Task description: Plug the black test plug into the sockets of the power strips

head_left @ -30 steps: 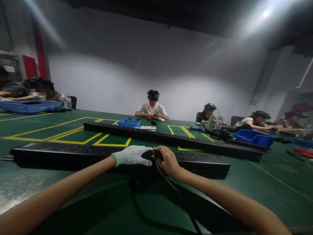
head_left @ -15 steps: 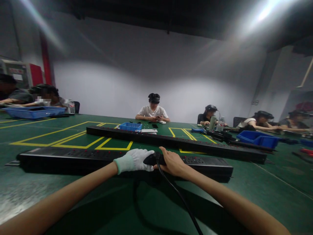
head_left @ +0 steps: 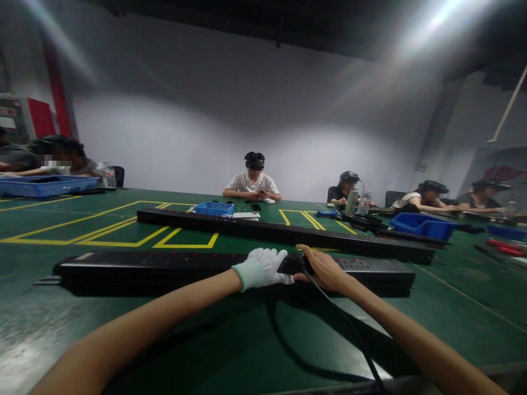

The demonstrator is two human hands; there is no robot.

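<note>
A long black power strip [head_left: 140, 274] lies across the green table in front of me, its top dotted with red lights and sockets. My left hand [head_left: 263, 267], in a white glove with a mint cuff, is closed over the strip, fingers on top and thumb on the near side. Right beside it, my bare right hand [head_left: 323, 267] is closed around a black plug [head_left: 302, 262] at the strip; its far fingers are hidden. From the plug, a black cable [head_left: 349, 315] runs down toward the table's near edge.
Behind lies a second long black power strip [head_left: 255, 226]. Yellow tape marks the green table [head_left: 230, 351]. Blue bins [head_left: 424, 226] stand right, a small blue basket [head_left: 214, 208] farther back, and a blue tray [head_left: 45, 187] left. Several people sit around, one person [head_left: 253, 178] opposite.
Both hands, the plug with its cable and the near power strip have shifted to the right. The background has moved slightly left in view. Both hands keep their hold.
</note>
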